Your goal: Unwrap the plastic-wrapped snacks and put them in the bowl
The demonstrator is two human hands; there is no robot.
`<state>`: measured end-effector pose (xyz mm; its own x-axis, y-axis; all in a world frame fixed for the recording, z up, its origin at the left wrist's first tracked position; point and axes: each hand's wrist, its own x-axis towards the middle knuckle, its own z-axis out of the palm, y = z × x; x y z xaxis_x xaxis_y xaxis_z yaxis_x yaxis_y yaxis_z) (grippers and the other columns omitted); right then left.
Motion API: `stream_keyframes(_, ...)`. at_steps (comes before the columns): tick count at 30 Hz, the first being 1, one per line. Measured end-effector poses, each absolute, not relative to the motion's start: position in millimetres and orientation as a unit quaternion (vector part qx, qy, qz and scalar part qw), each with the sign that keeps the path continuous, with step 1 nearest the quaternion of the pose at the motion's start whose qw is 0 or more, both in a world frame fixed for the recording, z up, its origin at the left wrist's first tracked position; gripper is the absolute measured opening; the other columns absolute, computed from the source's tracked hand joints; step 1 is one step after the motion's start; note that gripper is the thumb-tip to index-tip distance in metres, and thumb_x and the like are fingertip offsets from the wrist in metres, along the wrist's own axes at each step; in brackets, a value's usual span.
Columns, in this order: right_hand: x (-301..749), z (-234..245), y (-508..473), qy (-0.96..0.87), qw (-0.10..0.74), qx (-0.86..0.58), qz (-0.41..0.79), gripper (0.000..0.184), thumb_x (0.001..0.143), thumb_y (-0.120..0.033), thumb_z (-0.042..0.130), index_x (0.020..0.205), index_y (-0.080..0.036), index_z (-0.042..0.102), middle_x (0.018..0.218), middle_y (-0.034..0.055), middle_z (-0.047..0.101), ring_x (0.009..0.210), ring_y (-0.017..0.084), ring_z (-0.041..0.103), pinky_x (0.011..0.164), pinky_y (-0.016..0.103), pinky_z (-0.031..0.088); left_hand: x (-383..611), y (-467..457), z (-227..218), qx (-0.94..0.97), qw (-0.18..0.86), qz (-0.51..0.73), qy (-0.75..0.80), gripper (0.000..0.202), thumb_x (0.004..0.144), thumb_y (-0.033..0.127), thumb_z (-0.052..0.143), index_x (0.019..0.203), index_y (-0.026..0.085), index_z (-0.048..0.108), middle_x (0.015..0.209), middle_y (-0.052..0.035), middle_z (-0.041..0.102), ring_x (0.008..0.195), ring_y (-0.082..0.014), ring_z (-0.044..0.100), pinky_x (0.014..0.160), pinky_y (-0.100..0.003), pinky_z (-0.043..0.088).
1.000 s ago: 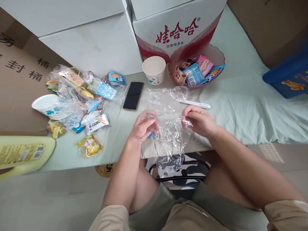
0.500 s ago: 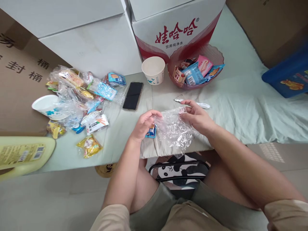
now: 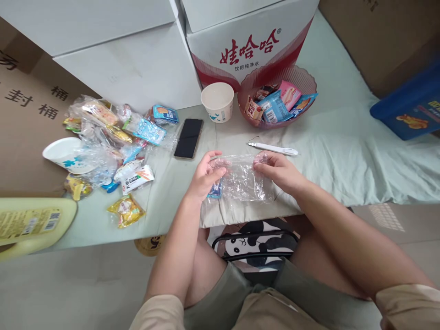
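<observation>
Both hands pinch a clear plastic bag [image 3: 240,181] at the table's near edge [image 3: 240,215]: left hand [image 3: 203,176] and right hand [image 3: 280,172] gripping its top corners; bare cloth lies rightward.

Likely a storeroom or a spare room at home: stacked white cardboard boxes [image 3: 130,68], a brown printed carton [image 3: 27,119] and a blue plastic crate [image 3: 409,110] crowd a tabletop [image 3: 326,151] draped in pale green cloth.
</observation>
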<state>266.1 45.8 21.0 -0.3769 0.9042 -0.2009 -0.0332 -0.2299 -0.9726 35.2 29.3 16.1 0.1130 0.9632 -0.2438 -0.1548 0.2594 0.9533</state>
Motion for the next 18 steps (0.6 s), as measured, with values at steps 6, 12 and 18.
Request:
stream_keyframes(6, 265, 20, 45, -0.507, 0.341, -0.439, 0.659, 0.023, 0.075, -0.04, 0.071, 0.081, -0.022, 0.058, 0.074, 0.0015, 0.061, 0.065, 0.015, 0.054, 0.065, 0.032, 0.045, 40, 29, 16, 0.422, 0.619, 0.429, 0.505, 0.048, 0.067, 0.042, 0.084, 0.101, 0.021, 0.058, 0.089, -0.004, 0.074, 0.08, -0.0183, 0.071, 0.069, -0.027, 0.054)
stream_keyframes(12, 264, 18, 45, -0.545, 0.3, -0.456, 0.637, 0.023, 0.077, -0.042, 0.065, 0.081, -0.021, 0.059, 0.072, 0.0015, 0.061, 0.066, 0.015, 0.055, 0.066, 0.032, 0.045, 39, 26, 14, 0.523, 0.547, 0.363, 0.544, 0.029, 0.079, 0.038, 0.068, 0.1, 0.02, 0.059, 0.091, -0.0023, 0.071, 0.08, -0.0165, 0.066, 0.073, -0.028, 0.051)
stream_keyframes(18, 262, 14, 42, -0.619, 0.258, -0.442, 0.596, 0.022, 0.081, -0.041, 0.061, 0.084, -0.019, 0.06, 0.074, 0.0009, 0.06, 0.068, 0.015, 0.053, 0.064, 0.031, 0.041, 51, 16, 17, 0.724, 0.361, 0.176, 0.56, 0.015, 0.086, 0.021, 0.054, 0.097, 0.02, 0.063, 0.085, -0.0017, 0.067, 0.076, -0.0174, 0.061, 0.073, -0.031, 0.045)
